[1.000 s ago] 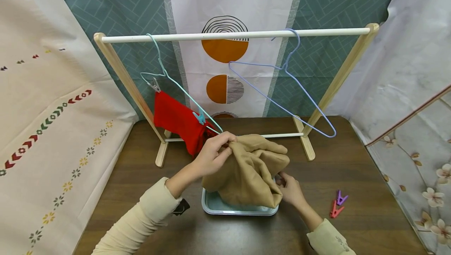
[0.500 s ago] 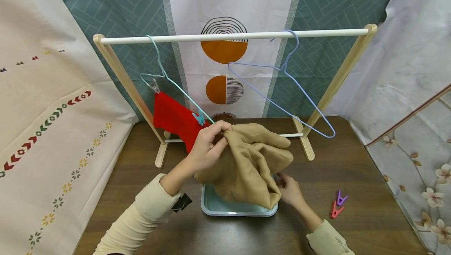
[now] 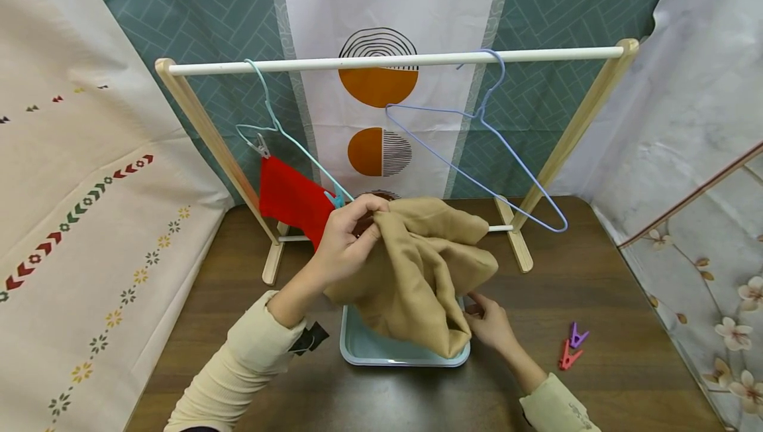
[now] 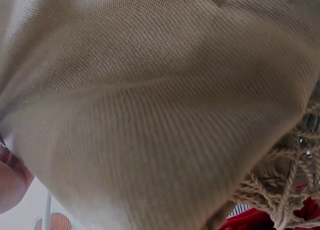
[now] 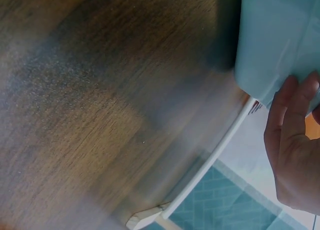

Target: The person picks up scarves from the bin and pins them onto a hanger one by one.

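Note:
A bunched tan cloth [image 3: 417, 273] hangs in deep folds over the pale blue tray [image 3: 405, 360], hiding most of its inside. My left hand [image 3: 348, 240] pinches the cloth's upper left edge between thumb and fingers. The fabric [image 4: 160, 115] fills most of the left wrist view, with knotted tan cord [image 4: 285, 190] showing at its right edge. At the tray's right side, my right hand [image 3: 491, 323] holds the rim. In the right wrist view its fingers [image 5: 295, 102] lie along the tray's outer wall [image 5: 272, 44]; the thumb is mostly hidden.
Behind stands a drying rack with a white rail [image 3: 369, 61]. A red cloth [image 3: 292, 197] hangs from the mint hanger [image 3: 271, 110], held by clothespins. The blue hanger [image 3: 471, 114] hangs to the right. A purple clothespin [image 3: 577, 336] and red clothespin [image 3: 568, 356] lie on the table.
My left hand has risen and shifted slightly left, lifting the tan cloth's top edge and baring more of the tray's front left. The right hand stays at the tray's rim.

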Action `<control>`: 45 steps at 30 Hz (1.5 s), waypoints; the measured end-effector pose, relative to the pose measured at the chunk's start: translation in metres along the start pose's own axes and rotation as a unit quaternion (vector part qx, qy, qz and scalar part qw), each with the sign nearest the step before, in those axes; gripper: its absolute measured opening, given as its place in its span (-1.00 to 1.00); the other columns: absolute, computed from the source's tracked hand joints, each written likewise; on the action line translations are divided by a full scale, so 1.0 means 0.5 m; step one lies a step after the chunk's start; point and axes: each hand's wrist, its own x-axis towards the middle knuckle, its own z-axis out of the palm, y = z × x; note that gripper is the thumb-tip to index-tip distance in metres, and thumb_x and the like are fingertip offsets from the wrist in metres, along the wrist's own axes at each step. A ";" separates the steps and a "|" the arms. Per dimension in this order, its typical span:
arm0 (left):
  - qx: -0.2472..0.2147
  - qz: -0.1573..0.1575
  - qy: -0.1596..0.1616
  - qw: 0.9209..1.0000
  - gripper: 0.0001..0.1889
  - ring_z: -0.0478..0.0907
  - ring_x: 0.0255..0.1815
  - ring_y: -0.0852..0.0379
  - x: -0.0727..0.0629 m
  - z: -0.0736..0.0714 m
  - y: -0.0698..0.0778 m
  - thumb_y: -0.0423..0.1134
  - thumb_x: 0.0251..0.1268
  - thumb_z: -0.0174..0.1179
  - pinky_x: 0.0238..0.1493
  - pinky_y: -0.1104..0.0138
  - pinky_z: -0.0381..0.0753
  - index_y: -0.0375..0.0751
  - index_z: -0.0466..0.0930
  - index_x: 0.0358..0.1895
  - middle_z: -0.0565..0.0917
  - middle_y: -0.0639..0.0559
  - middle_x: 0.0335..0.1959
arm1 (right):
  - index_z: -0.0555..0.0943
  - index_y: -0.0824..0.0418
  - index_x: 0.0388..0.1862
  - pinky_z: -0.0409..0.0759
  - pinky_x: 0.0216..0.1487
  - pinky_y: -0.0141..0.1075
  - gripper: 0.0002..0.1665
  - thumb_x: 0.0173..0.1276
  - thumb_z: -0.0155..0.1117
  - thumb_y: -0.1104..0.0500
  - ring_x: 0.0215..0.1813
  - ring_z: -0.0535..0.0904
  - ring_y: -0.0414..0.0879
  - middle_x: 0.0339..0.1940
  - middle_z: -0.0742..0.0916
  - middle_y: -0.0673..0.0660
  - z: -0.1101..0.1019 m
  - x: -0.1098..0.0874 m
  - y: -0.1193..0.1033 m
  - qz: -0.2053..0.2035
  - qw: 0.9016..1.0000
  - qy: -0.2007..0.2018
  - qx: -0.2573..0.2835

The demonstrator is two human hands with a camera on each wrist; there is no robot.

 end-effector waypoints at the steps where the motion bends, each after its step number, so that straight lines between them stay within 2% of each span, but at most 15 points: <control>1: 0.000 0.002 0.000 1.000 -0.83 0.42 -0.39 0.12 0.001 0.000 0.000 -0.68 0.04 -0.04 -0.39 0.43 0.50 -0.43 0.42 -0.33 0.48 -0.18 -0.38 | 0.37 0.49 0.17 0.58 -0.43 -0.29 -0.44 0.16 0.18 0.36 -0.40 0.63 -0.04 -0.33 0.69 0.28 0.000 0.000 0.000 0.003 1.000 -0.002 0.006; 5: 0.003 0.008 -0.001 1.000 -0.82 0.40 -0.42 0.12 0.002 -0.001 0.000 -0.69 0.03 -0.06 -0.43 0.44 0.47 -0.42 0.41 -0.34 0.48 -0.17 -0.39 | 0.35 0.49 0.19 0.57 -0.45 -0.29 -0.41 0.16 0.19 0.36 -0.42 0.62 -0.06 -0.32 0.69 0.29 -0.002 0.000 -0.001 0.009 1.000 -0.007 0.015; 12: -0.022 -0.021 0.016 0.999 -0.85 0.43 -0.35 0.13 0.007 -0.002 0.009 -0.68 0.05 -0.06 -0.31 0.44 0.50 -0.46 0.41 -0.33 0.48 -0.22 -0.37 | 0.41 0.42 0.16 0.49 -0.46 -0.36 -0.47 0.16 0.17 0.37 -0.44 0.58 -0.12 -0.40 0.70 0.20 -0.001 0.002 0.004 -0.007 1.000 -0.001 -0.009; 20: 0.006 -0.005 0.009 1.000 -0.87 0.42 -0.41 0.13 0.006 0.000 0.008 -0.63 0.06 -0.04 -0.40 0.40 0.52 -0.42 0.42 -0.35 0.50 -0.18 -0.39 | 0.43 0.40 0.16 0.49 -0.44 -0.38 -0.48 0.16 0.16 0.40 -0.41 0.60 -0.14 -0.38 0.71 0.22 -0.003 0.002 0.008 -0.017 1.000 0.002 -0.006; 25: 0.013 0.002 0.011 1.000 -0.85 0.42 -0.43 0.13 0.005 -0.001 0.007 -0.65 0.04 -0.04 -0.43 0.40 0.51 -0.42 0.43 -0.35 0.50 -0.16 -0.40 | 0.39 0.42 0.19 0.57 -0.50 -0.30 -0.46 0.20 0.19 0.36 -0.50 0.59 -0.10 -0.33 0.69 0.25 -0.022 0.001 0.003 0.008 0.999 0.004 0.036; 28: 0.016 0.005 0.011 1.000 -0.84 0.40 -0.44 0.13 0.004 -0.002 0.006 -0.65 0.03 -0.05 -0.47 0.39 0.49 -0.41 0.43 -0.35 0.50 -0.16 -0.41 | 0.35 0.41 0.22 0.60 -0.50 -0.21 -0.44 0.22 0.17 0.38 -0.50 0.60 -0.07 -0.27 0.67 0.30 -0.043 -0.002 -0.005 0.028 0.997 0.002 0.070; 31: 0.021 0.011 0.008 1.000 -0.83 0.39 -0.45 0.13 0.004 -0.004 0.006 -0.66 0.03 -0.05 -0.51 0.37 0.48 -0.39 0.43 -0.35 0.49 -0.14 -0.42 | 0.33 0.44 0.22 0.61 -0.48 -0.19 -0.46 0.26 0.16 0.35 -0.46 0.61 -0.04 -0.22 0.65 0.35 -0.075 -0.009 -0.016 0.026 0.997 0.007 0.078; 35: 0.030 0.023 0.006 0.999 -0.83 0.38 -0.47 0.13 0.007 -0.006 0.008 -0.66 0.03 -0.03 -0.54 0.35 0.45 -0.37 0.42 -0.36 0.48 -0.12 -0.44 | 0.42 0.45 0.13 0.62 -0.48 -0.24 -0.52 0.28 0.19 0.25 -0.47 0.62 -0.15 -0.23 0.63 0.39 -0.132 -0.015 -0.035 -0.018 0.997 0.054 0.048; 39: 0.038 0.027 0.007 0.999 -0.83 0.38 -0.48 0.14 0.006 -0.008 0.006 -0.65 0.02 -0.03 -0.56 0.34 0.45 -0.35 0.43 -0.36 0.48 -0.11 -0.44 | 0.49 0.45 0.03 0.61 -0.50 -0.27 -0.60 0.28 0.19 0.22 -0.47 0.60 -0.28 -0.30 0.66 0.33 -0.193 -0.022 -0.064 -0.072 0.991 0.110 0.004; 41: 0.041 0.026 0.007 0.999 -0.83 0.37 -0.49 0.15 0.004 -0.009 0.004 -0.63 0.03 -0.03 -0.57 0.33 0.44 -0.35 0.43 -0.36 0.48 -0.10 -0.44 | 0.50 0.45 0.00 0.60 -0.51 -0.30 -0.62 0.28 0.19 0.23 -0.47 0.60 -0.33 -0.34 0.68 0.23 -0.220 -0.025 -0.078 -0.088 0.988 0.126 -0.014; 45: 0.046 0.027 0.007 0.999 -0.84 0.34 -0.54 0.17 0.003 -0.011 0.003 -0.62 0.04 -0.04 -0.62 0.33 0.40 -0.34 0.43 -0.36 0.48 -0.10 -0.43 | 0.51 0.45 0.00 0.59 -0.53 -0.37 -0.61 0.27 0.20 0.22 -0.48 0.59 -0.39 -0.35 0.69 0.23 -0.259 -0.028 -0.097 -0.097 0.984 0.142 -0.047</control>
